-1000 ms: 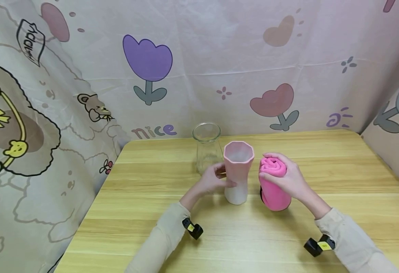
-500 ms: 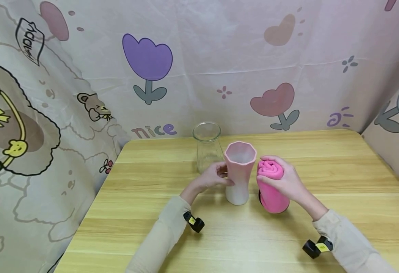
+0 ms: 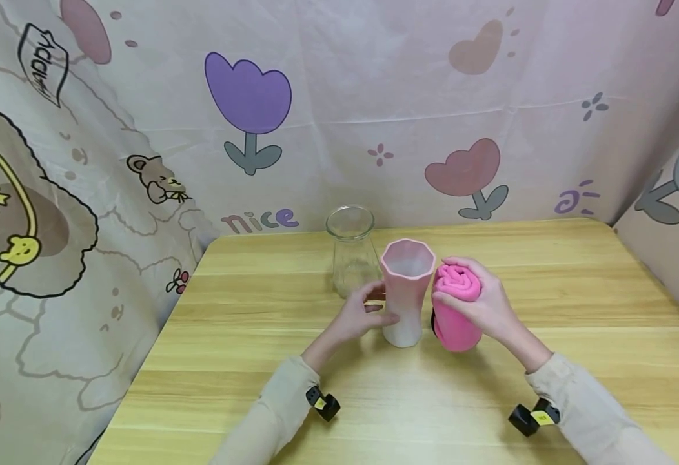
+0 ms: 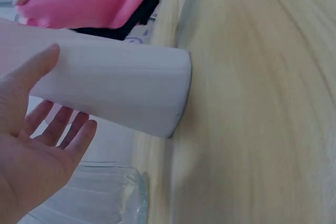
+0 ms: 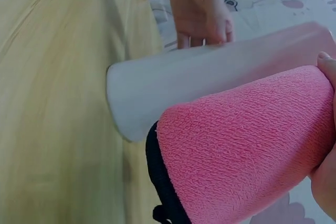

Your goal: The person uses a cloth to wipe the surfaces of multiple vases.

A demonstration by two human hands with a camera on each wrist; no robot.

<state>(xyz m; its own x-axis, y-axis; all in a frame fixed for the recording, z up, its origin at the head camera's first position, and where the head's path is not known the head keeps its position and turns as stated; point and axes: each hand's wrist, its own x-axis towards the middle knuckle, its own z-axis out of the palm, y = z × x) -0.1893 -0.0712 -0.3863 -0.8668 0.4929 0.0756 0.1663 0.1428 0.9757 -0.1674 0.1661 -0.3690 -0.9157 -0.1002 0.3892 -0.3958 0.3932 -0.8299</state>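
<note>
A pink-to-white vase (image 3: 405, 310) with an eight-sided rim stands upright on the table. My left hand (image 3: 363, 313) is at its left side, thumb at the vase's front and the other fingers spread loosely at the side, as the left wrist view shows. My right hand (image 3: 487, 303) grips a rolled pink towel (image 3: 456, 323) between thumb and fingers, near its top. The towel (image 5: 252, 145) has a fuzzy surface and a black edge at its lower end. It is held upright, slightly tilted, just right of the vase, its lower end close over the table.
A clear glass vase (image 3: 351, 255) with a wide rim stands behind the left hand, near the table's back edge. The wooden table (image 3: 229, 349) reaches back to a printed cloth (image 3: 339, 77), with more cloth on the left and right sides.
My right hand has brought the rolled towel left, closer to the pink vase. The left hand stays beside the pink vase, which has shifted only slightly in view.
</note>
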